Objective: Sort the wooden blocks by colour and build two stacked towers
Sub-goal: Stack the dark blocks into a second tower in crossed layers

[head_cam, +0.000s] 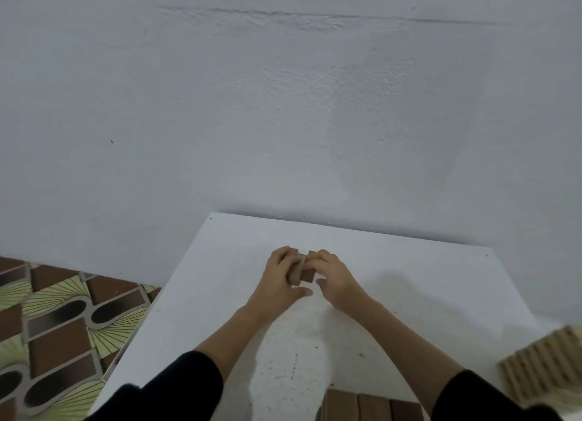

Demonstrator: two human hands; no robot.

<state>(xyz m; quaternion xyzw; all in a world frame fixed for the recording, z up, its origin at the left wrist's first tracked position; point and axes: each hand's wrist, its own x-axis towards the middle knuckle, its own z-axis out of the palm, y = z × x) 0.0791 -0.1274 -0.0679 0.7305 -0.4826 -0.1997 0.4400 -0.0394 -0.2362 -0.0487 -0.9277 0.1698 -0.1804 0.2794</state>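
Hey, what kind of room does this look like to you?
Probably a room in a home: a plain white table pushed against a bare painted wall, with a patterned floor beside it, and wooden blocks laid out like a game.

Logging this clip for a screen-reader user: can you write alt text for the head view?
Both hands, left hand and right hand, press together a small cluster of wooden blocks, light and dark brown, on a white table against a white wall. More dark brown blocks lie at the near edge, a ribbed stack of light blocks sits at right, and patterned floor tiles show at left.
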